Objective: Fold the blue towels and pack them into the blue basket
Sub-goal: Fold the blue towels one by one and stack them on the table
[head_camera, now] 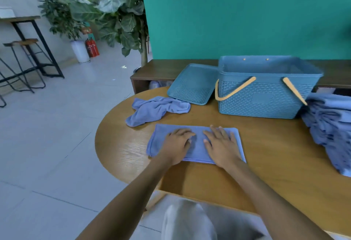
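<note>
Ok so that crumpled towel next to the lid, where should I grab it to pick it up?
Judging by its pose, pinch the crumpled towel at the raised, bunched ridge along its far edge, near the lid, coming from above with the left hand, which is the closer one. The flat lower-left flap hugs the table and offers less to hold.

Head camera looks forward and down, close over the round table (266,154), edges perhaps distorted.
</note>
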